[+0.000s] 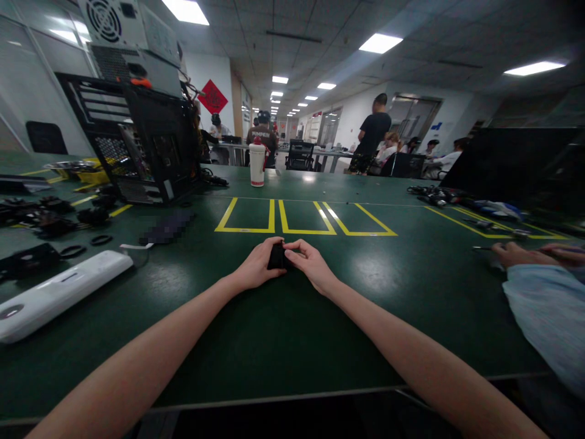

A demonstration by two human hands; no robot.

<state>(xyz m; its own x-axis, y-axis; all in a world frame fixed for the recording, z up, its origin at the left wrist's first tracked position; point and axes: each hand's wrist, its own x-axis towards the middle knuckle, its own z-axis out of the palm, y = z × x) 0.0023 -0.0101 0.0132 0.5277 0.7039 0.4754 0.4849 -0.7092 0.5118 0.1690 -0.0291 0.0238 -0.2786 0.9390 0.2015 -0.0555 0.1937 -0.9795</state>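
Observation:
A small black block-like object [276, 257] is between my two hands, just above or on the green tabletop [292, 329]; its exact kind is too dark to make out. My left hand [258, 263] wraps round its left side, thumb toward me and fingers on the far side. From the right, my right hand [308, 261] pinches at the object's upper right edge with thumb and forefinger. Whatever lies between those two fingertips is too small to see. Just beyond my hands are several yellow tape outlines [307, 232] on the table.
At left lie a white power strip [68, 289], black rings [73, 251] and dark parts; behind them stands an open computer case [141, 146] with a power supply [132, 36] on top. A white cup [257, 164] stands farther back. A co-worker's hands [525, 253] work at right.

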